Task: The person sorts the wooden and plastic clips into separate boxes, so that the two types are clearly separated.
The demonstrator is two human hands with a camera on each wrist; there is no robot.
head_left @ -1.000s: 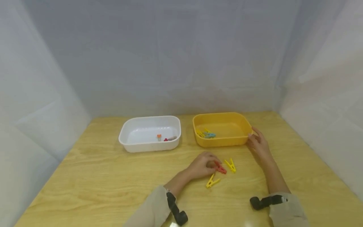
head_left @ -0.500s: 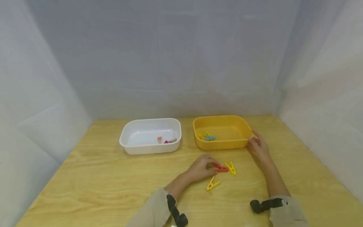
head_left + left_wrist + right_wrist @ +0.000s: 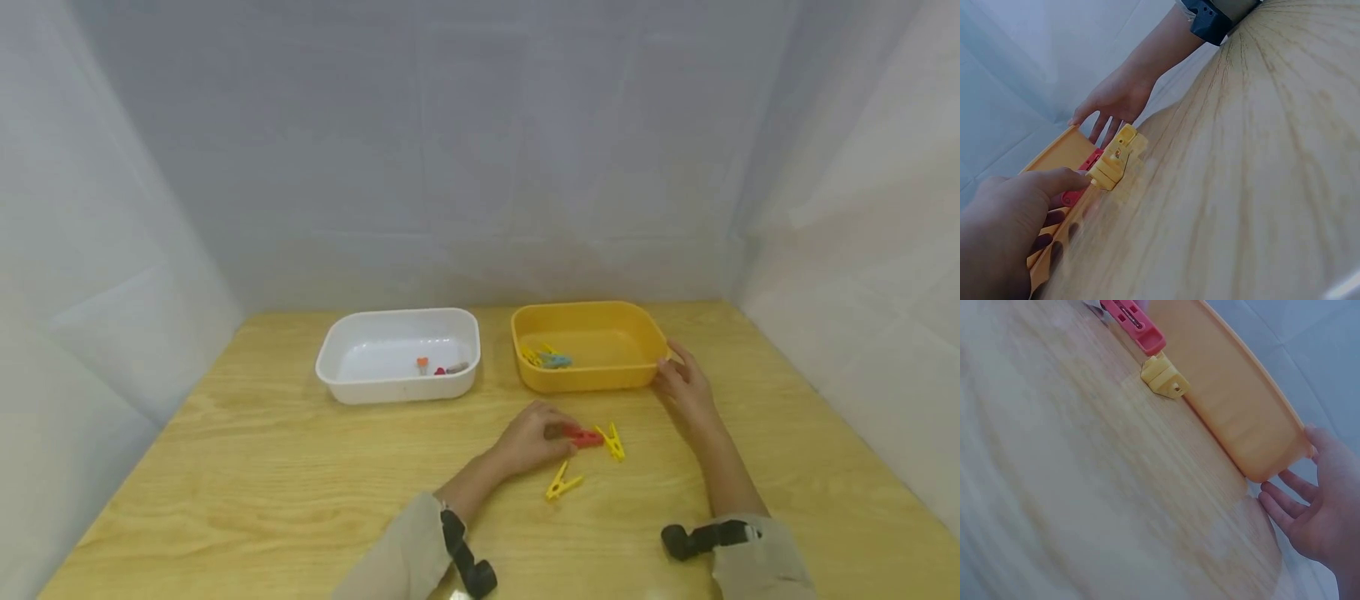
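My left hand (image 3: 557,433) pinches a red clothespin (image 3: 586,437) low over the wooden table, thumb on top in the left wrist view (image 3: 1054,181). The pin's far end lies against a yellow clothespin (image 3: 613,441) on the table, also seen in both wrist views (image 3: 1116,164) (image 3: 1163,378). A second yellow clothespin (image 3: 562,482) lies just in front of the hand. My right hand (image 3: 675,368) rests with straight fingers against the right front corner of the yellow tub (image 3: 592,380), which holds several clothespins, yellow and blue (image 3: 553,359).
A white tub (image 3: 397,388) with a few small items stands left of the yellow tub. Pale curtain walls close off the table at the back and on both sides. Bare wood lies along the left side and the front.
The red clothespin in my left hand has swung from a diagonal to lying level, its tip nearer the yellow clothespin. My right hand has stayed at the tub's corner.
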